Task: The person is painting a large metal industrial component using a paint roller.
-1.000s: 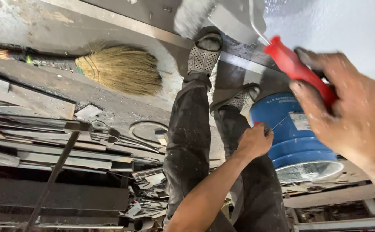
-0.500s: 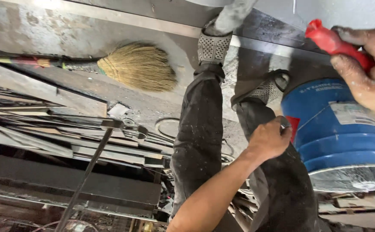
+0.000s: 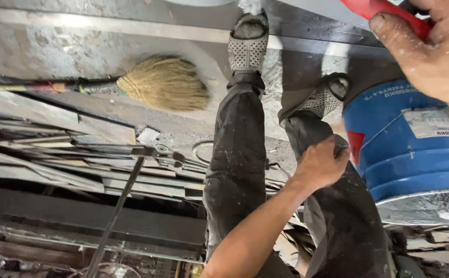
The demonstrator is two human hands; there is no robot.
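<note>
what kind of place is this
Probably a metal workshop or building site: stacked steel bars and strips, a blue paint bucket and a straw broom on a dusty concrete floor.

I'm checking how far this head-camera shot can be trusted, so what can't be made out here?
Head view only:
- The red-handled tool in the right hand: its working end is cut off by the top edge.
- Whether the left hand, fisted beside the blue bucket, holds anything: the fingers hide it.
- The bucket's contents: only its side shows.
- The broom handle's end: past the left edge.
</note>
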